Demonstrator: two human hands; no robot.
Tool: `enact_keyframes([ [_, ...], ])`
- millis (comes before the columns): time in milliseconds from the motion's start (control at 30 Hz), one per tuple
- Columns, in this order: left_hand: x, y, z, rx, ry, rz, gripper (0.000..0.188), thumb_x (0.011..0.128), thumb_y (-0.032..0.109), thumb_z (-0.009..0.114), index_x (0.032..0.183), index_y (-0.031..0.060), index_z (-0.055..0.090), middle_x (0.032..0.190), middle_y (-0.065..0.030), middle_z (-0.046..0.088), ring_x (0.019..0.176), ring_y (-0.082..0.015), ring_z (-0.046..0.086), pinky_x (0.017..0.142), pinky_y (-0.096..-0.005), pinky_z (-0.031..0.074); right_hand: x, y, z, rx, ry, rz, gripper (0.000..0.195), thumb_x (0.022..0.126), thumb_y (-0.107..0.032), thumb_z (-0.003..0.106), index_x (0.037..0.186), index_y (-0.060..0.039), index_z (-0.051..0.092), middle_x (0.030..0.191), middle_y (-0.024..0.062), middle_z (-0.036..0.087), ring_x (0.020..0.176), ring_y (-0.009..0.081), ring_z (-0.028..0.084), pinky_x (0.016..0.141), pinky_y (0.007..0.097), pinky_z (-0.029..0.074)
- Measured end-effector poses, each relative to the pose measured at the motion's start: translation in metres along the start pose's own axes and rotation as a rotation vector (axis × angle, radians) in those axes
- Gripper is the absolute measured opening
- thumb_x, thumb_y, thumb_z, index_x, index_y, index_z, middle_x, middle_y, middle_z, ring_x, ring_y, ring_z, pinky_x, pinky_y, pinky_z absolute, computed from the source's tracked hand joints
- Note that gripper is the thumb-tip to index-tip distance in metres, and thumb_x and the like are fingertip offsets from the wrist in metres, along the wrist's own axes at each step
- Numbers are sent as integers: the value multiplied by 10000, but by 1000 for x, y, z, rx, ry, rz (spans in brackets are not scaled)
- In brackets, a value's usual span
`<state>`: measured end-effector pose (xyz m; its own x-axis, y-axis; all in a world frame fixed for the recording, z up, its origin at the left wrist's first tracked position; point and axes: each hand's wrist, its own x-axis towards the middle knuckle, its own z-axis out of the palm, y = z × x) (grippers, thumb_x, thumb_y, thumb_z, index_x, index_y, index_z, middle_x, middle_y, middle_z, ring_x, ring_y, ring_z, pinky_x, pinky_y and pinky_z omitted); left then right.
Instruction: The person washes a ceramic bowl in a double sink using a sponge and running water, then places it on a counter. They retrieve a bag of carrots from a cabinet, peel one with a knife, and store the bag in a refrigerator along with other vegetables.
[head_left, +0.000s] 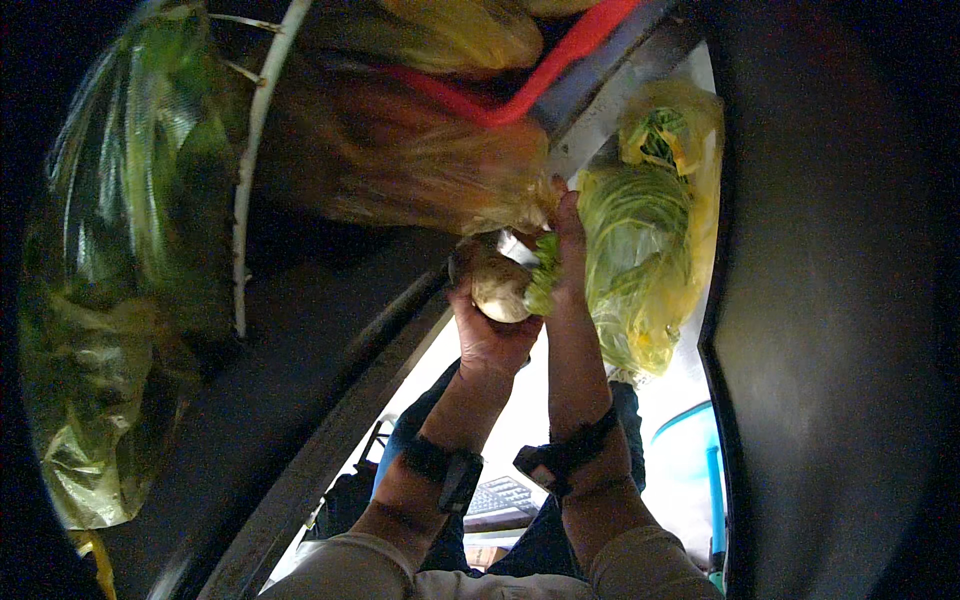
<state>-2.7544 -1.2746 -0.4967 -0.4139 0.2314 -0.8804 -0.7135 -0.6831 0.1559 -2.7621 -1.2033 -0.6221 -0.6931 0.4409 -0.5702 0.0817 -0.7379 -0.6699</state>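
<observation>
Near the middle of the view my left hand (491, 337) cups a round, pale brown-and-white item (501, 291), perhaps a vegetable; its kind is unclear. A small white piece (517, 249) and a bunch of green leaves (543, 274) lie against it. My right hand (568, 225) is raised beside the leaves, between a clear bag with orange-brown contents (420, 157) and a yellowish plastic bag of green vegetables (637, 247). Its fingers are partly hidden and blurred, so whether it grips anything is unclear.
Another clear bag of greens (142, 172) hangs at the left, beside a white wire rack (246, 180). A red strip or rim (517, 97) crosses the top. A dark panel (817, 262) stands at the right, and a dark edge (360, 337) runs diagonally at the left. Below is a keyboard (504, 496).
</observation>
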Motion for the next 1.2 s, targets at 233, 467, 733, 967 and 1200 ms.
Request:
enact_keyframes([
  [233, -48, 14, -9, 495, -173, 31, 750, 767, 395, 680, 1363, 71, 358, 1261, -109, 513, 1155, -269, 520, 989, -433, 436, -8, -10, 27, -314, -50, -153, 743, 960, -336, 489, 1477, -26, 55, 1526, 200, 153, 1381, 299, 219, 1115, 359, 209],
  [467, -74, 54, -31, 497, -289, -98, 826, 683, 252, 729, 1362, -9, 338, 1251, -140, 526, 1164, -261, 530, 1001, -404, 427, 10, 24, 76, -146, -78, -195, 649, 953, -261, 499, 1469, -32, 179, 1485, 181, 229, 1293, 287, 319, 1055, 389, 288],
  [733, -57, 72, -21, 597, -398, -67, 862, 660, 245, 736, 1377, -4, 328, 1272, -152, 517, 1175, -280, 522, 1013, -417, 416, 14, 18, 117, -670, -26, -658, 590, 907, -235, 490, 1445, -82, 303, 1511, 266, -158, 1404, 449, -10, 1125, 464, 150],
  [967, -48, 65, -30, 597, -363, -46, 903, 633, 242, 745, 1392, 2, 319, 1295, -165, 506, 1186, -303, 513, 1025, -431, 403, 29, 20, 89, -428, 46, -566, 773, 863, -156, 626, 1470, -36, 164, 1511, 253, 87, 1392, 367, 159, 1119, 429, 203],
  [1200, -40, 69, -30, 460, -374, -49, 978, 608, 418, 799, 1390, 49, 343, 1354, -124, 461, 1214, -327, 480, 1023, -467, 404, 22, 14, 110, -315, 201, -312, 859, 784, -310, 722, 1420, -14, 226, 1347, 209, 431, 1193, 321, 464, 1001, 401, 380],
])
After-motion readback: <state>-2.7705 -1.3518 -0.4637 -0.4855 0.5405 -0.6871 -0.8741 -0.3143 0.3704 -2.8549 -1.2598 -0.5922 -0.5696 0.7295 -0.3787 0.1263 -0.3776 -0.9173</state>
